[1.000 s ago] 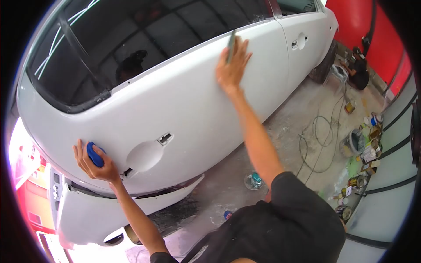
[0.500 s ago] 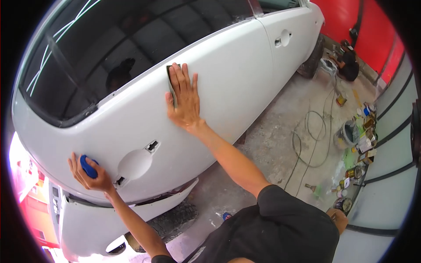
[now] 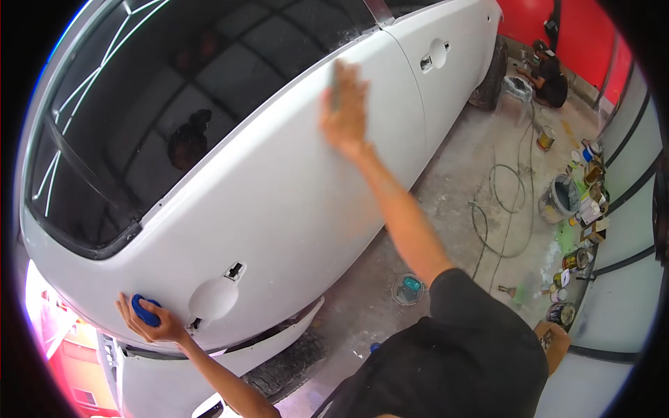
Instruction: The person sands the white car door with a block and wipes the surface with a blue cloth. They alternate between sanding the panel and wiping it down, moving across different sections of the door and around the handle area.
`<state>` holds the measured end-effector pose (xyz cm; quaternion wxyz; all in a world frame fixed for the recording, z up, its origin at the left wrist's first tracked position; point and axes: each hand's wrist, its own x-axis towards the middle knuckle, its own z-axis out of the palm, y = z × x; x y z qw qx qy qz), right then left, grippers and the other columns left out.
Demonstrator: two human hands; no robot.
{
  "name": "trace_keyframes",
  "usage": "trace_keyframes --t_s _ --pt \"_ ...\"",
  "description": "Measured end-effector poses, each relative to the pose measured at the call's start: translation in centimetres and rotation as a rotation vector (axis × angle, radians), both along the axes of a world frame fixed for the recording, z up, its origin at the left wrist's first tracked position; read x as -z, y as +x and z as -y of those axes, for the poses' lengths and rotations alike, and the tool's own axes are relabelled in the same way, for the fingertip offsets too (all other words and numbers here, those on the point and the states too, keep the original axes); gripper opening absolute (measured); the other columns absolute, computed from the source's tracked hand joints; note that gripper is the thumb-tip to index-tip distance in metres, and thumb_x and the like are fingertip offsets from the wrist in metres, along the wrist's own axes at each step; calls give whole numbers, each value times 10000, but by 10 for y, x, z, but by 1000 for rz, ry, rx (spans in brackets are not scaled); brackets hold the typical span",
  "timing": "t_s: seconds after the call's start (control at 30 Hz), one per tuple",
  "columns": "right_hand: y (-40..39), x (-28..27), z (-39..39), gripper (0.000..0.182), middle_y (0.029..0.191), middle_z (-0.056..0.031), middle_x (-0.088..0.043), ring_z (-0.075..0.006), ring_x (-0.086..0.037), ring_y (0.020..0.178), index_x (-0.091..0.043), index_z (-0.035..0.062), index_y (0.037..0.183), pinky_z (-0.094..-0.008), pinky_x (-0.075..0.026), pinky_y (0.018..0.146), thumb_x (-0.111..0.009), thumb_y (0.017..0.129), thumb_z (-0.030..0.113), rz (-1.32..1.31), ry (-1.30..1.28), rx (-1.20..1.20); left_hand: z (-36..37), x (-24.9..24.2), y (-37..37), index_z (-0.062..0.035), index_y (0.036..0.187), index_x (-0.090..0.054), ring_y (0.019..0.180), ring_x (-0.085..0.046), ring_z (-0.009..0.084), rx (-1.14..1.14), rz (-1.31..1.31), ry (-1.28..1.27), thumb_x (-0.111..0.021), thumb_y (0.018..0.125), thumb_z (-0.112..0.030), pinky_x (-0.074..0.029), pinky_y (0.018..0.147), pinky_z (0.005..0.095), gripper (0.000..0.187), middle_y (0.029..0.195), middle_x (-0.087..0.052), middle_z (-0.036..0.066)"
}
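A white car door (image 3: 293,181) fills the middle of the view, with a round handle recess (image 3: 213,299) in it. At the door's left end, my left hand (image 3: 157,326) is curled around a rounded blue sponge-like pad (image 3: 145,311), its fingers resting on the panel. My right hand (image 3: 347,115), blurred by motion, lies on the upper door just below the dark window (image 3: 230,76). Under its palm and fingers is a dark strip of sandpaper (image 3: 336,87), mostly covered by the hand.
On the floor are a tub with bluish liquid (image 3: 408,288), a grey bucket (image 3: 559,200), a looped hose (image 3: 491,209) and several paint cans (image 3: 575,260). Another person (image 3: 548,82) crouches at the far right. A loose bumper (image 3: 230,373) hangs below the door.
My right hand has slid along the door, up and to the right, with the sandpaper. My left hand keeps its grip on the blue pad. The view has shifted, bringing the tub into sight.
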<state>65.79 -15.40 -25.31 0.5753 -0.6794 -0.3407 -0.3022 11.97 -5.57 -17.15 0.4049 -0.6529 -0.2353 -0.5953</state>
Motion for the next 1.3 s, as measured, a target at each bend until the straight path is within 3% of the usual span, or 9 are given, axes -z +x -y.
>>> trace_keyframes --t_s 0.13,0.23,0.3,0.43,0.7,0.77,0.93,1.17,1.3 --pt "43 -7 -9 748 1777 -235 -197 -390 -87 1669 -164 -64 1695 -593 -38 1339 -355 1146 407 -258 88 44 7 1 7 64 1172 -725 1269 -690 415 -40 27 -27 -634 1046 -46 -538 1097 504 190 1296 -754 195" --pt "-63 15 -1 784 1772 -260 -199 -423 -135 1659 -166 -69 1696 -605 -42 1332 -384 1127 424 104 38 -171 5 2 11 81 1171 -716 1264 -693 407 -50 27 -25 -623 1047 -31 -538 1102 503 191 1315 -746 198" --pt "-45 19 10 782 1765 -258 -221 -401 -151 1660 -180 -66 1695 -597 -43 1335 -403 1126 423 216 -143 -215 2 2 7 84 1167 -715 1264 -695 400 -33 18 -19 -619 1050 -30 -537 1102 495 189 1325 -743 195" --pt "107 -7 19 751 1768 -253 -215 -395 -149 1659 -178 -67 1691 -571 -51 1348 -418 1131 373 -189 121 -37 3 3 9 80 1142 -719 1262 -696 387 -77 38 -36 -612 1060 -32 -550 1081 473 176 1334 -736 204" --pt "35 23 15 784 1758 -272 -230 -438 -178 1644 -203 -64 1686 -561 -104 1345 -465 1101 387 155 30 -294 0 6 6 87 1215 -701 1221 -693 385 -118 10 -51 -612 1090 -68 -546 1046 446 219 1382 -700 225" --pt "121 12 9 772 1753 -271 -238 -403 -146 1658 -186 -71 1685 -560 -82 1349 -428 1121 397 -16 111 -35 -6 9 11 86 1239 -693 1233 -686 390 -114 30 -41 -606 1094 -77 -537 1058 451 235 1386 -697 223" --pt "45 36 12 836 1777 -275 -156 -445 -122 1657 -141 -83 1690 -567 -74 1340 -428 1119 455 68 106 -256 6 11 20 89 1266 -678 1264 -670 387 -88 90 -71 -588 1098 -88 -511 1092 467 261 1388 -700 204" --pt "152 -6 28 773 1759 -296 -189 -441 -151 1648 -159 -130 1665 -564 -90 1348 -450 1125 341 -147 182 -83 -1 16 15 77 1296 -671 1268 -664 393 -129 110 -68 -589 1102 -102 -514 1095 467 276 1396 -688 213" --pt "59 26 21 793 1752 -274 -236 -439 -175 1645 -222 -85 1671 -560 -129 1340 -478 1104 407 142 96 -270 5 16 15 69 1293 -664 1288 -650 398 -141 83 -107 -593 1097 -104 -507 1105 479 270 1413 -672 225"
